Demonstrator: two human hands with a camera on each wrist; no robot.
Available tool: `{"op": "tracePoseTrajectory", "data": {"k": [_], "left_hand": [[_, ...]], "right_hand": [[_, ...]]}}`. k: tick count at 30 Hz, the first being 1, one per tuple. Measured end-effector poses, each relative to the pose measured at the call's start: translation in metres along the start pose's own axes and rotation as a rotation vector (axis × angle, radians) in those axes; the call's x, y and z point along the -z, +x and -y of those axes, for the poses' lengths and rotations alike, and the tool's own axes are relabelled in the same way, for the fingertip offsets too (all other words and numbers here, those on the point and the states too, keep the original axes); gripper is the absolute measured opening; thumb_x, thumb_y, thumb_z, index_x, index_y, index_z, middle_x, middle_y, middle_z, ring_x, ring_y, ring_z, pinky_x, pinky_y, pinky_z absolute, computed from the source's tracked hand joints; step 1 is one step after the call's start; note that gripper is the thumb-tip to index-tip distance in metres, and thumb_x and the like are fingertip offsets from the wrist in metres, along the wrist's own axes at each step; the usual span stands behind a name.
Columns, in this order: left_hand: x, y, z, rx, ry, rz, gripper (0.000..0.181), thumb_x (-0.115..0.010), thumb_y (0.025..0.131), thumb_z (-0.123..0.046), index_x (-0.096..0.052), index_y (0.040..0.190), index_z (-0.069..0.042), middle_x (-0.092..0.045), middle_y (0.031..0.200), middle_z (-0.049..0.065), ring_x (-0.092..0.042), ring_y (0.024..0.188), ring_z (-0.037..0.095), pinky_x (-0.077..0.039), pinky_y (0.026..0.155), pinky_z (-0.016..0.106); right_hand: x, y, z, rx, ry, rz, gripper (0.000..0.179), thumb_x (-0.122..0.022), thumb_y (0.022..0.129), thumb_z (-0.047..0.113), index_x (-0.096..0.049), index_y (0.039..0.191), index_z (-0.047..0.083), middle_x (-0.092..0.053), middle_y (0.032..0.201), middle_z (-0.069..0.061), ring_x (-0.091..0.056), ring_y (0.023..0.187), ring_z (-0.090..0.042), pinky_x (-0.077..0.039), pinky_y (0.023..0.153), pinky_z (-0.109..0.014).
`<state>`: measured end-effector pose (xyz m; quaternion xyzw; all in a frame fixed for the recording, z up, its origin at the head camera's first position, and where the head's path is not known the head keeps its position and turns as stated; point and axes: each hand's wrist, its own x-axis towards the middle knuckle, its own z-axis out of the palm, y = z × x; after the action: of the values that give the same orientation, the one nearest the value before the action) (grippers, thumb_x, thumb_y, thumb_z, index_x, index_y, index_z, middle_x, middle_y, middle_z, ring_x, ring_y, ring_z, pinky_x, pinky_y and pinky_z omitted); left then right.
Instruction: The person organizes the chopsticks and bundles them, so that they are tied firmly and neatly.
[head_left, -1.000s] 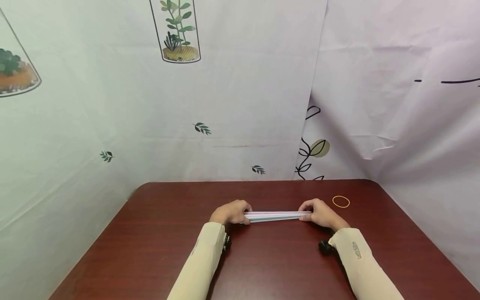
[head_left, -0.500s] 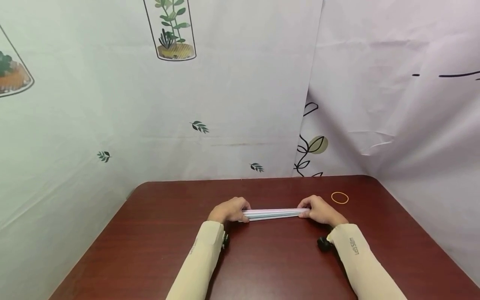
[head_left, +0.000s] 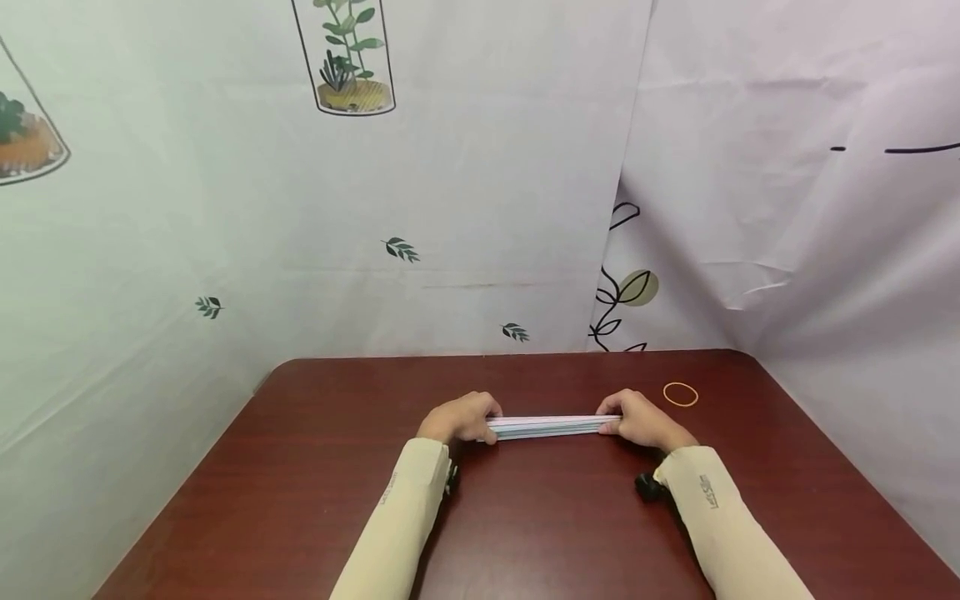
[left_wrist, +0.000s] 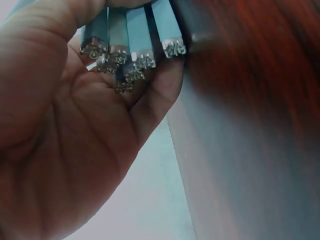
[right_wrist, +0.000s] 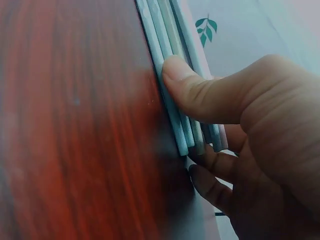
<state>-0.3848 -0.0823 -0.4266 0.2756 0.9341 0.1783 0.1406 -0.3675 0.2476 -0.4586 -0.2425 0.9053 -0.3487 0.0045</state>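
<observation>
A bundle of several chopsticks (head_left: 551, 427) in pale pink, blue and green lies crosswise between both hands, low over the table. My left hand (head_left: 467, 419) grips its thicker left end. Patterned silvery butts of the chopsticks (left_wrist: 140, 32) stick out unevenly between thumb and fingers in the left wrist view. At the narrower right end, my right hand (head_left: 637, 419) pinches the bundle. In the right wrist view the thumb lies across the near side of the chopsticks (right_wrist: 177, 125), with the fingers behind and below; their plain tips end at slightly different lengths.
A yellow rubber band (head_left: 681, 406) lies on the dark red wooden table (head_left: 555, 517), beyond and to the right of my right hand. White printed cloth (head_left: 480, 183) hangs behind the table's far edge and along both sides.
Both hands keep hold of the chopsticks and stay nearly in place. The head view has shifted slightly, and the sticks' spread between the hands differs a little.
</observation>
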Motion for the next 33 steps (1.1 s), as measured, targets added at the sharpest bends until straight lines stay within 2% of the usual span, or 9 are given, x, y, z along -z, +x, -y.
{"op": "tracePoseTrajectory", "data": {"k": [8, 15, 21, 27, 30, 33], "left_hand": [[-0.001, 0.0, 0.001, -0.009, 0.003, -0.026, 0.014, -0.081, 0.078, -0.006, -0.073, 0.086, -0.014, -0.063, 0.076, -0.006, -0.054, 0.064, 0.01, -0.047, 0.061, 0.026], [-0.001, 0.0, 0.001, -0.026, 0.004, 0.0, 0.01, -0.079, 0.08, -0.005, -0.073, 0.083, -0.013, -0.063, 0.073, -0.007, -0.052, 0.06, 0.009, -0.045, 0.058, 0.024], [0.001, 0.001, 0.003, -0.067, 0.008, 0.016, 0.01, -0.078, 0.081, -0.006, -0.072, 0.08, -0.013, -0.061, 0.068, -0.007, -0.05, 0.058, 0.007, -0.043, 0.057, 0.023], [0.005, 0.0, 0.004, -0.092, -0.006, 0.015, 0.009, -0.076, 0.082, -0.005, -0.071, 0.083, -0.012, -0.06, 0.068, -0.008, -0.049, 0.059, 0.006, -0.042, 0.058, 0.022], [0.007, -0.003, 0.003, -0.092, -0.047, 0.022, 0.01, -0.074, 0.083, -0.002, -0.071, 0.083, -0.011, -0.059, 0.067, -0.006, -0.05, 0.058, 0.007, -0.043, 0.056, 0.022], [0.009, -0.006, 0.003, -0.081, -0.167, 0.055, 0.011, -0.07, 0.084, 0.003, -0.07, 0.084, -0.008, -0.061, 0.07, -0.002, -0.055, 0.058, 0.01, -0.049, 0.055, 0.024]], "right_hand": [[0.003, -0.003, -0.001, -0.008, 0.027, 0.028, 0.01, -0.08, 0.08, 0.007, -0.076, 0.089, 0.011, -0.07, 0.082, 0.004, -0.057, 0.074, -0.011, -0.047, 0.068, -0.026], [0.003, -0.004, 0.003, -0.004, 0.013, 0.077, 0.011, -0.077, 0.08, 0.003, -0.075, 0.088, 0.01, -0.069, 0.081, 0.006, -0.056, 0.071, -0.009, -0.046, 0.066, -0.026], [0.005, -0.002, 0.006, -0.001, -0.01, 0.073, 0.01, -0.076, 0.081, 0.001, -0.074, 0.085, 0.01, -0.067, 0.078, 0.006, -0.054, 0.069, -0.008, -0.045, 0.065, -0.025], [0.009, -0.001, 0.008, 0.008, 0.0, 0.056, 0.009, -0.074, 0.081, -0.001, -0.073, 0.085, 0.007, -0.066, 0.076, 0.004, -0.054, 0.067, -0.008, -0.045, 0.063, -0.025], [0.01, -0.001, 0.01, 0.005, 0.03, 0.057, 0.01, -0.072, 0.082, -0.004, -0.072, 0.087, 0.005, -0.065, 0.074, 0.002, -0.055, 0.062, -0.01, -0.046, 0.058, -0.025], [0.01, -0.001, 0.012, -0.009, 0.071, 0.061, 0.011, -0.069, 0.083, -0.007, -0.072, 0.089, 0.002, -0.063, 0.073, 0.0, -0.056, 0.06, -0.013, -0.047, 0.055, -0.026]]}}
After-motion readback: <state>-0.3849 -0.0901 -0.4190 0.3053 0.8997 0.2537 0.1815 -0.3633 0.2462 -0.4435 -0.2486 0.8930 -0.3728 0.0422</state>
